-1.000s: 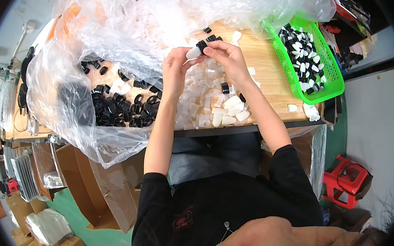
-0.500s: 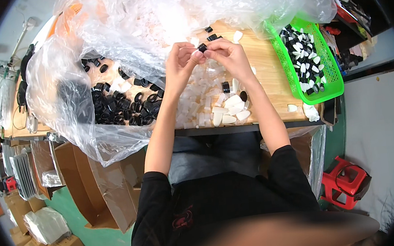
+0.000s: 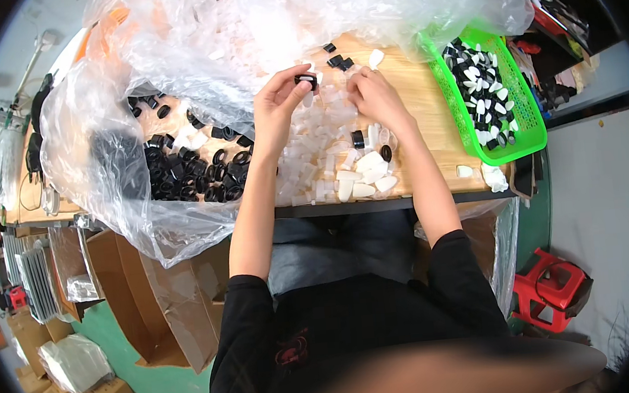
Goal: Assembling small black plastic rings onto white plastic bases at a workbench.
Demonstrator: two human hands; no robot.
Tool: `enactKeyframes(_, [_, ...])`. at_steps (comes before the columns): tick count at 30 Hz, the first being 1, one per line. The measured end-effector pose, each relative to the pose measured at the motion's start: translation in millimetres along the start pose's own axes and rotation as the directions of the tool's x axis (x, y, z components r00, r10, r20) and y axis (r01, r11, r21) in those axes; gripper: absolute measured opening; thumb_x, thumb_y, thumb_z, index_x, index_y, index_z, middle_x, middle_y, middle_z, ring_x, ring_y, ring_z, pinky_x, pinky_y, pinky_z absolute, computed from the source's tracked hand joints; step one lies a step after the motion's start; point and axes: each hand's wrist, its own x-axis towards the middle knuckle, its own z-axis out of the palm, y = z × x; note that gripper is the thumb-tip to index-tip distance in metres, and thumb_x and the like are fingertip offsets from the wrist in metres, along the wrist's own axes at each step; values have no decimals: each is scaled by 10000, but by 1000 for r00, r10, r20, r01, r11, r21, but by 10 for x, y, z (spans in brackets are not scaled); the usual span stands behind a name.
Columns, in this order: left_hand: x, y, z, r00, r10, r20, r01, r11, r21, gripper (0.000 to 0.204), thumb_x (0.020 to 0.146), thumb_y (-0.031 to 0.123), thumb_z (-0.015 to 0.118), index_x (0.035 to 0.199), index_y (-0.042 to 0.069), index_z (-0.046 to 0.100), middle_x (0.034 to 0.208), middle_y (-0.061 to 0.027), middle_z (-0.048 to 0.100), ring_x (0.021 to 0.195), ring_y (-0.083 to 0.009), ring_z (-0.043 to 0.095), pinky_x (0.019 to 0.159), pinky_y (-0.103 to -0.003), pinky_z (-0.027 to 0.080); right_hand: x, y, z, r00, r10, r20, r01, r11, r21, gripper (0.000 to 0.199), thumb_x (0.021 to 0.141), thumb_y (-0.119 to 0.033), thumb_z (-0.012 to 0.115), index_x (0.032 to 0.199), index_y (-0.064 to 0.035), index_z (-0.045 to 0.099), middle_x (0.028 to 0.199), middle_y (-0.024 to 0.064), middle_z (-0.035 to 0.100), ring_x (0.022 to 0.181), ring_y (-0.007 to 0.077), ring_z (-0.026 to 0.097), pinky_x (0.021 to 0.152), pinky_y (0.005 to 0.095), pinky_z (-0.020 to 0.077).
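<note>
Between the thumb and fingers of my left hand (image 3: 277, 106) is a black oval plastic ring (image 3: 306, 80), raised over the worktop. My right hand (image 3: 379, 99) is apart from it, lowered at the edge of a spread of small translucent plastic pieces (image 3: 306, 148). Its fingers are curled in, and whatever is at the fingertips is too small to make out. Nearer to me lie several cream-white tapered pieces (image 3: 369, 163), with a black ring (image 3: 386, 153) and a black part (image 3: 358, 139) beside them. A few black parts (image 3: 338, 61) sit beyond my right hand.
A large clear plastic bag (image 3: 94, 152) at the left lies open around many black rings (image 3: 204, 172). More clear plastic (image 3: 402, 2) covers the back. At the right stands a green basket (image 3: 520, 150) of black and white parts. Below are cardboard boxes (image 3: 181, 298) and a red stool (image 3: 551, 288).
My hands have parted. The left keeps the black ring and has shifted slightly left, turning it; the right has let go and moved right and down to the translucent pieces.
</note>
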Motion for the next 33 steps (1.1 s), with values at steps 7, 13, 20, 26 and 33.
enactKeyframes(7, [-25, 8, 62, 1000, -11, 26, 11, 1000, 15, 373, 830, -98, 666, 1190, -21, 609, 1090, -112, 670, 1016, -168, 635, 911, -284, 504, 15, 73, 17, 999, -49, -15, 45, 976, -211, 67, 852, -63, 603, 908, -77, 638, 982, 116, 620, 983, 314, 584, 843, 418, 489])
enactKeyframes(13, [-15, -52, 69, 963, 269, 23, -260, 903, 341, 428, 745, -60, 748, 1156, 16, 653, 1071, -87, 705, 1007, -167, 649, 917, -293, 493, 57, -414, -322, 959, 54, -277, 118, 815, 567, 88, 913, -28, 595, 986, -36, 643, 912, 90, 623, 778, 199, 642, 700, 302, 517])
enactKeyframes(20, [-10, -75, 81, 940, 338, 46, -316, 811, 492, 456, 723, -30, 771, 1160, 40, 659, 1027, -85, 720, 968, -182, 672, 872, -299, 509, -19, -621, -258, 854, -137, -502, 391, 806, 445, 142, 830, 3, 707, 948, -35, 636, 918, 57, 668, 766, 152, 658, 673, 269, 534])
enactKeyframes(26, [-4, -98, 84, 925, 378, 34, -340, 787, 515, 443, 729, -24, 775, 1152, 36, 659, 1018, -102, 719, 953, -190, 680, 848, -298, 519, -4, -584, -215, 836, -268, -479, 457, 824, 336, 149, 791, 10, 723, 905, -33, 637, 917, 60, 680, 756, 197, 656, 660, 298, 543])
enactKeyframes(33, [-24, -67, 123, 903, 428, 36, -381, 760, 527, 431, 735, -34, 767, 1145, 30, 652, 1008, -102, 718, 936, -188, 680, 841, -296, 519, -22, -631, -259, 846, -311, -434, 449, 854, 263, 93, 821, -11, 663, 910, -30, 684, 1002, 73, 647, 889, 237, 592, 764, 344, 509])
